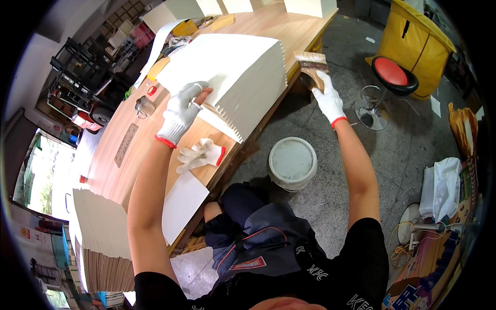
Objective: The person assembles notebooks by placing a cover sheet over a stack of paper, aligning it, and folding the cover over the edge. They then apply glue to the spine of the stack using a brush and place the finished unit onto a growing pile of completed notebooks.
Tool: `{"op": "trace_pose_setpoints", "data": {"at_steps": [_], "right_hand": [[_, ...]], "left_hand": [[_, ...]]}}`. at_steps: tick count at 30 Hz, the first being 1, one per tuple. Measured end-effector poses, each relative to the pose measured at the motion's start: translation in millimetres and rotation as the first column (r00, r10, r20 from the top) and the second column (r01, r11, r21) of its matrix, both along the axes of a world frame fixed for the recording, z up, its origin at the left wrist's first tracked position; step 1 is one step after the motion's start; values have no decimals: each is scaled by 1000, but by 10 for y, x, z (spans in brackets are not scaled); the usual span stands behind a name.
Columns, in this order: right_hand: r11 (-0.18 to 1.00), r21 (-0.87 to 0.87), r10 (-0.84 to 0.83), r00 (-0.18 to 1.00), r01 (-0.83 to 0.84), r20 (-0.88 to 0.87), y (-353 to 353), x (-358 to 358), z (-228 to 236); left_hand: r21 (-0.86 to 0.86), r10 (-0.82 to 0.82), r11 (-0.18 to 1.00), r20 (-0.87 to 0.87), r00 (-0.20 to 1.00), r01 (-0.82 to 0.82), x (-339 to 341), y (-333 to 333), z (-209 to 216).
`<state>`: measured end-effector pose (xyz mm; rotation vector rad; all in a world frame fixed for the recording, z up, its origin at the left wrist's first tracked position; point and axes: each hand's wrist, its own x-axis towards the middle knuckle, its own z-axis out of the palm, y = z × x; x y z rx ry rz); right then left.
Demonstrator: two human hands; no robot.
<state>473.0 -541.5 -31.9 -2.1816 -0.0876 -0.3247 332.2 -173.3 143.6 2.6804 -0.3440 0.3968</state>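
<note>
A thick stack of white sheets point(227, 67) lies on the wooden table, with small tooth-like tabs along two of its edges. My left hand point(187, 103), in a white glove with bare fingertips showing, is at the stack's near left corner. Its fingers are curled together, and what is between them is hidden. Out past the table's right edge, my right hand point(328, 98), also gloved, grips a wide flat brush point(313, 63) by its wooden handle, bristles pointing away from me. A loose pair of white gloves point(201, 154) rests on the table below the stack.
A lidded white bucket point(293, 161) stands on the floor beside my legs. Further right are a red-topped stool point(391, 71) and a yellow bag point(413, 41). On the table lie a metal cup point(145, 106), a metal plate point(126, 145) and a white sheet point(183, 204); another paper stack point(101, 222) is at left.
</note>
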Motion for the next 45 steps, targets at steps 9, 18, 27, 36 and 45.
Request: {"op": "trace_pose_setpoints", "data": {"at_steps": [9,18,27,36,45], "right_hand": [[973,-4,227,957,-230,181,-112,-13,116],[934,267,152,940,-238,305,-96,147,47],[936,-316,-23,923,154,384,-944,-403,-1176],[999,-15,20,907,-29,-420,-975,-1673,-1730],[933,220,212,927,-286,310,344,-1387,-344]], "left_hand": [[-39,-19,999,-4,1000,19,15,54,-37],[-48,-19,999,-23,1000,18,43,43,-24],[-78,-77,993,84,993,84,45,78,-112],[-178,-88,979,86,992,102,50,196,-199],[-17,-15,1000,74,997,17,11,31,-63]]}}
